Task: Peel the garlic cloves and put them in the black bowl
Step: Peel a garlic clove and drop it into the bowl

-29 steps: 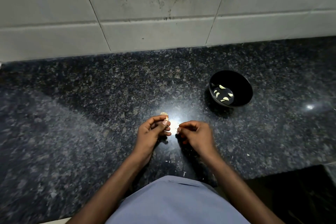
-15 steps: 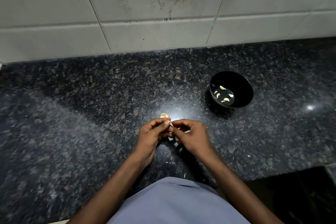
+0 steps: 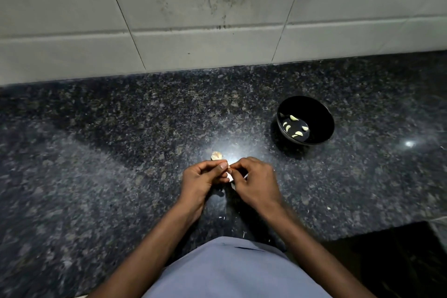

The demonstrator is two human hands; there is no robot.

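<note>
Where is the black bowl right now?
The black bowl sits on the granite counter, right of and beyond the hands, near the tiled wall.

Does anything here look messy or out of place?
A little. Pale peel scraps lie scattered on the dark counter near the hands, and the wall tiles show dark grimy stains. The black bowl sits upright.

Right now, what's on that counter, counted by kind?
Black bowl: 1
Peeled garlic cloves in the bowl: 5
Garlic clove being peeled, pinched by left hand and right hand: 1
Garlic piece lying on the counter: 1
Total: 8
</note>
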